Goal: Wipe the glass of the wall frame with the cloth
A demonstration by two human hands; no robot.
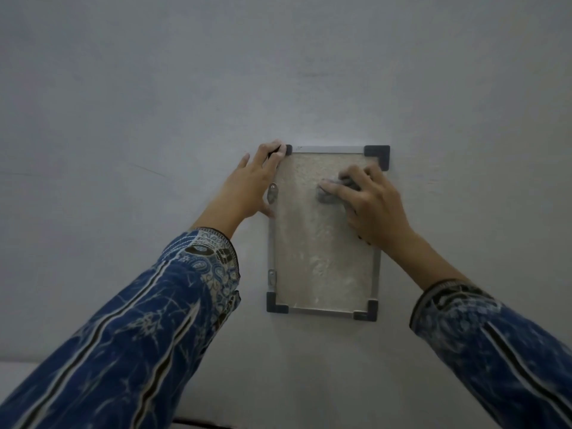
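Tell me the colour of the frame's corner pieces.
Dark grey, nearly black. The corner pieces show best in the head view, top right.

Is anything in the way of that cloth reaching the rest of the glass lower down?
Nothing visible. The right hand holds the cloth against the upper glass; the dusty glass below is bare. The left hand rests on the left edge of the frame, off the glass.
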